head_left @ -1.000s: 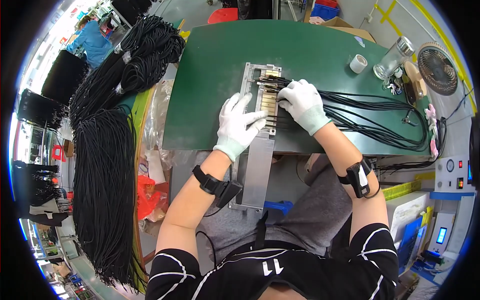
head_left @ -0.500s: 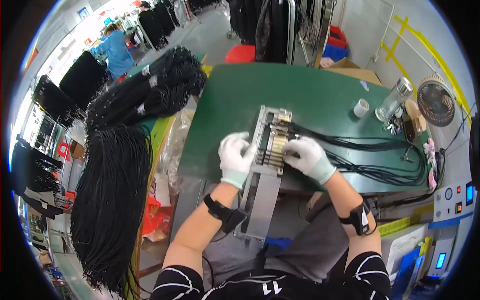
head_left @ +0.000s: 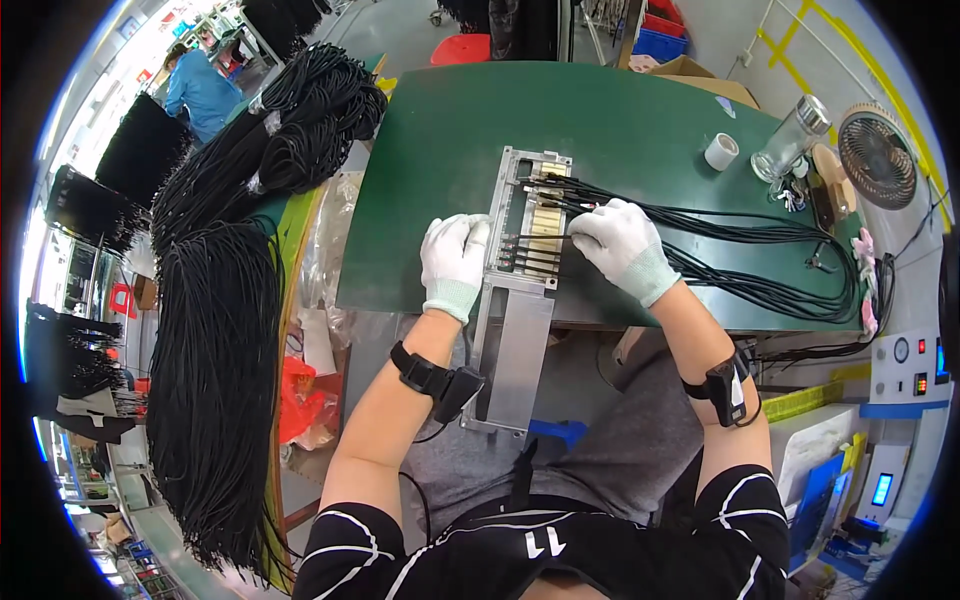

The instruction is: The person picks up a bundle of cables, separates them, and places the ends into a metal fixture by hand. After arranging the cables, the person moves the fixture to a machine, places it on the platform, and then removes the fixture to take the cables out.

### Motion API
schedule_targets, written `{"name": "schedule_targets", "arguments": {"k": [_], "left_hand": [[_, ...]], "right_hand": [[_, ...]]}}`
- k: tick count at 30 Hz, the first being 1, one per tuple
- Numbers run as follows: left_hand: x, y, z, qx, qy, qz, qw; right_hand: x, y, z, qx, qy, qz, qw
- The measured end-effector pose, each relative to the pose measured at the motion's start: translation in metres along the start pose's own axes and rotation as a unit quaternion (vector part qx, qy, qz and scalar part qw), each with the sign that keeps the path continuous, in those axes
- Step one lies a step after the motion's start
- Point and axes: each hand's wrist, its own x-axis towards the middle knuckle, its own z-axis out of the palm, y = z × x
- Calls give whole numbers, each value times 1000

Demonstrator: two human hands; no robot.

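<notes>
A metal fixture (head_left: 508,188) with brass-coloured slotted blocks lies on the green table, several black cables (head_left: 720,212) running out of it to the right. My right hand (head_left: 622,243), in a white glove, pinches one black cable at the fixture's right side. That cable lies straight across the slots toward my left hand (head_left: 456,258), also gloved, at the fixture's left edge. The left fingers are drawn together; what they hold, if anything, is hidden. Short dark cable ends sit in the slots nearest me.
A large bundle of black cables (head_left: 215,380) hangs at the left. On the table's right stand a white roll (head_left: 721,152), a glass bottle (head_left: 792,140) and a fan (head_left: 877,155). A control box (head_left: 905,370) is at far right. Farther back, a person in blue (head_left: 200,92) bends over.
My view has shifted, so the table sits higher in the picture. My left fingers have closed and drawn off the slots to the fixture's left edge. The cable now shows straight across.
</notes>
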Motion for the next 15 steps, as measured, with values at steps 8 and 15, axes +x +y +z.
{"name": "schedule_targets", "arguments": {"k": [8, 15], "left_hand": [[-5, 7, 7, 0, -36, 22, 999], [-8, 17, 11, 105, -91, 150, 979]], "right_hand": [[-3, -7, 3, 3, 18, 1, 1000], [-5, -9, 11, 22, 41, 2, 999]]}}
